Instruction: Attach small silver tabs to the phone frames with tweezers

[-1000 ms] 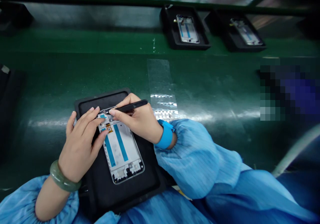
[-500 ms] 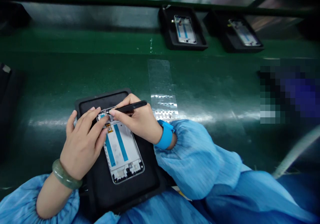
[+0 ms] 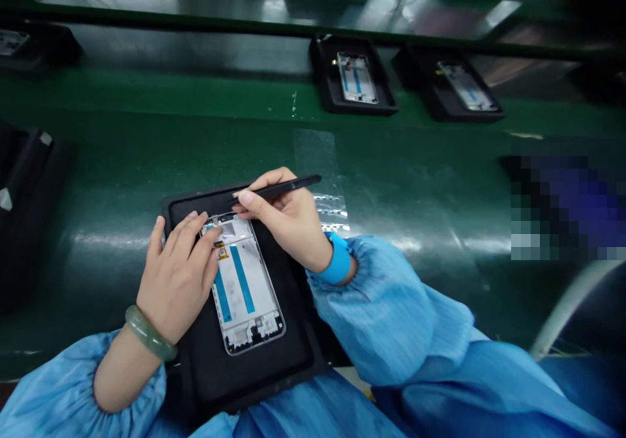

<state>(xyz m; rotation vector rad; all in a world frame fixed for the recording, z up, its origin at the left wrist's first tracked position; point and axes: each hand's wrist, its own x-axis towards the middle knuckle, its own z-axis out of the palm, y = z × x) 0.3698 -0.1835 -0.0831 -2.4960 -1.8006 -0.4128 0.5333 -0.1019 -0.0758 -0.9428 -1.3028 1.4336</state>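
Note:
A phone's mid-frame (image 3: 267, 281), silvery with two blue adhesive strips, lies in a black tray (image 3: 293, 360) in front of me. My left hand (image 3: 178, 275) rests over its upper left edge, fingers spread and flat, partly covering a small orange flex cable (image 3: 223, 251). Between the thumb and fingers of my right hand (image 3: 288, 213) is a pair of black tweezers (image 3: 293, 185). They are held just above the frame's top end, with the tips pointing left; I cannot make out anything in the tips.
Two black trays (image 3: 391, 109) (image 3: 454, 117) with similar phone frames stand on the far green strip. Clear plastic film (image 3: 315, 151) lies on the green bench beyond my right hand. Dark trays (image 3: 29, 164) sit at the left, and a pixelated block covers something at the right.
My right hand has lifted the tweezers up and right, away from the phone frame's top. My left hand stays on the frame. The whole view has shifted slightly.

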